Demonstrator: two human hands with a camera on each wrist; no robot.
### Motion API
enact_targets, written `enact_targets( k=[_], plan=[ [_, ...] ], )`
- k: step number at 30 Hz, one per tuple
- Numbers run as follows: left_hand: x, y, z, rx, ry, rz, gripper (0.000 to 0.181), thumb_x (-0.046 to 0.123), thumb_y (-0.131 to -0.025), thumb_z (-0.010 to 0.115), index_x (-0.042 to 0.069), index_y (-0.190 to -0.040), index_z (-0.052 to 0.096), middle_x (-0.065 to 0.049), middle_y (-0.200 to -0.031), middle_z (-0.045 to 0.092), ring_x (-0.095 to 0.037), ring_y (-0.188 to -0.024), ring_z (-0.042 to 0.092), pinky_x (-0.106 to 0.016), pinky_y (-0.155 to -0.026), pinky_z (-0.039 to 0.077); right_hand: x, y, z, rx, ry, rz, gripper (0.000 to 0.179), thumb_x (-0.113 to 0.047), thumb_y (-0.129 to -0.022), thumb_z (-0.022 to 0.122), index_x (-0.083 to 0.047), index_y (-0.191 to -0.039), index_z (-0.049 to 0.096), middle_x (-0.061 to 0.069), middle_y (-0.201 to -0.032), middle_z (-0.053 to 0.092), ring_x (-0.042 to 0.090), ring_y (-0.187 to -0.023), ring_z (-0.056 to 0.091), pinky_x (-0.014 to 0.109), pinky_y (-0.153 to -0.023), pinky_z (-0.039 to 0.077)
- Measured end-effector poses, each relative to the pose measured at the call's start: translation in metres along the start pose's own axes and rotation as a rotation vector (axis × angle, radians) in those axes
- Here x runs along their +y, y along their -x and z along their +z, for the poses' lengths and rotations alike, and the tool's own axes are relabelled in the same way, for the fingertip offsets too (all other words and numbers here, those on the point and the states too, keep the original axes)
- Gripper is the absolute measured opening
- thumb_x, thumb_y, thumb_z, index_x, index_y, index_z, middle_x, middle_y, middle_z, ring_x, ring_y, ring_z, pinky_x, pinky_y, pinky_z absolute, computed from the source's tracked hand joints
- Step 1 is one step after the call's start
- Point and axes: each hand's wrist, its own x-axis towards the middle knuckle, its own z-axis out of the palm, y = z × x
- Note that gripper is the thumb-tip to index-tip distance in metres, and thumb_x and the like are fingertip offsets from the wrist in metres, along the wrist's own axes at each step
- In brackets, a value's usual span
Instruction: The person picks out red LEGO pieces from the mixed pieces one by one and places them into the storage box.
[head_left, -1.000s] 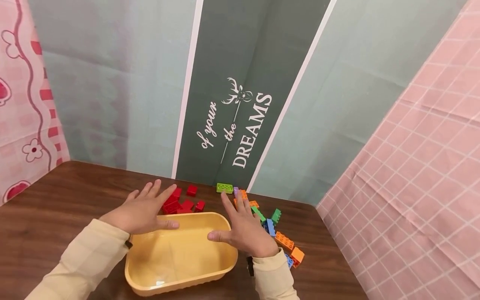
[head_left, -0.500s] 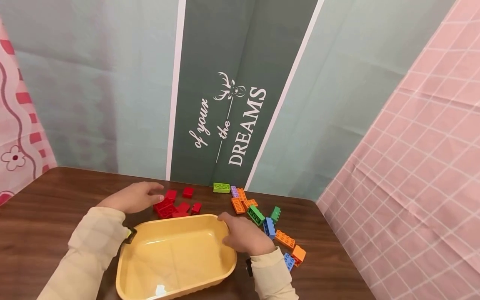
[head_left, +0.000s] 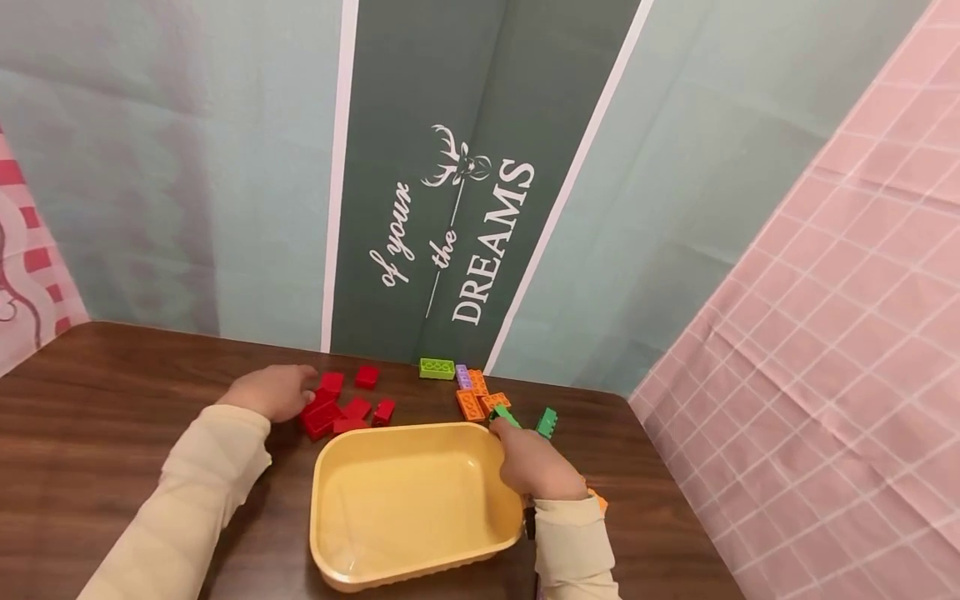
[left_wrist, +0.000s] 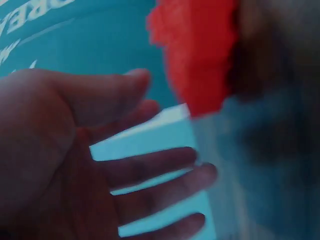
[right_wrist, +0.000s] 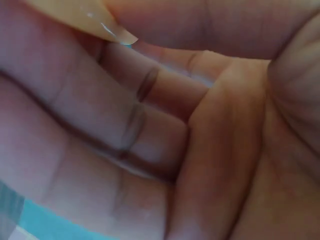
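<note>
A yellow plastic tub (head_left: pixel 408 492) stands on the table. My right hand (head_left: pixel 542 462) grips its right rim, and in the right wrist view the curled fingers (right_wrist: pixel 100 95) close around a bit of yellow edge. Left of the tub, my left hand (head_left: pixel 272 392) is beside a loose group of red toy bricks (head_left: pixel 321 415). The left wrist view has the spread fingers (left_wrist: pixel 155 192) apart from a blurred red brick (left_wrist: pixel 200 60), with nothing held. Green brick pieces (head_left: pixel 504 413) lie partly hidden behind my right hand.
Orange bricks (head_left: pixel 470 406), a purple brick (head_left: pixel 463 377) and a lime green brick (head_left: pixel 437 368) lie behind the tub near the back wall. Another green brick (head_left: pixel 547 422) is to the right. Printed cloth walls (head_left: pixel 810 333) bound the brown table (head_left: pixel 112 400).
Both hands have come down from above the tub. My right hand has taken hold of its rim, and the tub has shifted right. My left hand has moved beside the red bricks.
</note>
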Motion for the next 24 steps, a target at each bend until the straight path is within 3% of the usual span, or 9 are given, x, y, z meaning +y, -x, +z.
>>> enact_targets(
  k=[5, 8, 11, 14, 16, 19, 22, 24],
  plan=[
    [0.009, -0.007, 0.027, 0.004, -0.079, 0.025, 0.05, 0.025, -0.1, 0.061, 0.001, -0.143, 0.053, -0.035, -0.135, 0.052, -0.057, -0.129, 0.042, -0.069, -0.096, 0.042, 0.002, 0.004, 0.006, -0.057, -0.097, -0.006, 0.058, 0.019, -0.085, 0.056, -0.006, -0.138, 0.054, 0.014, -0.108, 0.061, 0.026, -0.073, 0.058, 0.03, -0.041, 0.043],
    [0.01, -0.009, 0.037, 0.004, -0.091, 0.017, 0.047, 0.029, -0.099, 0.062, 0.004, -0.139, 0.058, -0.035, -0.129, 0.052, -0.055, -0.12, 0.046, -0.068, -0.092, 0.044, -0.001, 0.005, 0.009, -0.064, -0.102, -0.012, 0.06, 0.019, -0.085, 0.056, -0.006, -0.139, 0.054, 0.015, -0.109, 0.061, 0.026, -0.072, 0.059, 0.032, -0.043, 0.045],
    [0.006, -0.009, 0.04, 0.051, -0.072, 0.022, 0.036, 0.027, -0.098, 0.064, 0.006, -0.128, 0.064, -0.029, -0.112, 0.055, -0.047, -0.104, 0.052, -0.063, -0.084, 0.05, -0.002, 0.004, 0.009, -0.053, -0.059, -0.029, 0.059, 0.017, -0.084, 0.058, -0.007, -0.138, 0.055, 0.015, -0.113, 0.063, 0.026, -0.077, 0.06, 0.036, -0.054, 0.05],
    [0.002, -0.008, 0.033, 0.115, -0.014, 0.062, 0.019, 0.018, -0.097, 0.065, 0.007, -0.113, 0.065, -0.021, -0.097, 0.053, -0.039, -0.088, 0.056, -0.057, -0.074, 0.053, -0.002, 0.003, 0.007, -0.041, -0.018, -0.048, 0.059, 0.017, -0.083, 0.059, -0.005, -0.138, 0.055, 0.015, -0.116, 0.064, 0.025, -0.083, 0.058, 0.037, -0.063, 0.052],
    [0.004, -0.005, 0.024, 0.159, 0.018, 0.098, 0.009, 0.009, -0.096, 0.064, 0.008, -0.104, 0.063, -0.017, -0.091, 0.051, -0.033, -0.079, 0.057, -0.052, -0.07, 0.054, -0.002, 0.002, 0.005, -0.041, -0.015, -0.053, 0.06, 0.017, -0.084, 0.058, -0.005, -0.139, 0.054, 0.015, -0.116, 0.064, 0.025, -0.082, 0.059, 0.036, -0.061, 0.052],
    [0.015, 0.003, 0.006, 0.209, 0.042, 0.156, 0.014, -0.001, -0.092, 0.061, 0.011, -0.1, 0.061, -0.013, -0.09, 0.052, -0.027, -0.076, 0.055, -0.048, -0.069, 0.054, -0.001, 0.001, 0.003, -0.042, -0.012, -0.049, 0.061, 0.018, -0.084, 0.057, -0.004, -0.14, 0.053, 0.015, -0.114, 0.064, 0.025, -0.08, 0.059, 0.034, -0.057, 0.051],
    [0.034, 0.015, -0.01, 0.198, 0.068, 0.217, 0.02, -0.003, -0.091, 0.061, 0.014, -0.102, 0.061, -0.01, -0.092, 0.056, -0.025, -0.08, 0.055, -0.046, -0.072, 0.055, 0.001, 0.001, 0.001, -0.036, -0.002, -0.046, 0.062, 0.019, -0.083, 0.058, -0.004, -0.14, 0.054, 0.014, -0.112, 0.064, 0.024, -0.079, 0.058, 0.033, -0.059, 0.051],
    [0.05, 0.026, -0.019, 0.146, 0.098, 0.248, 0.022, -0.001, -0.092, 0.064, 0.015, -0.108, 0.06, -0.008, -0.097, 0.061, -0.024, -0.086, 0.058, -0.046, -0.075, 0.056, 0.002, 0.001, 0.001, -0.037, -0.006, -0.041, 0.061, 0.019, -0.083, 0.057, -0.004, -0.14, 0.054, 0.014, -0.112, 0.064, 0.024, -0.077, 0.058, 0.033, -0.057, 0.05]
  ],
)
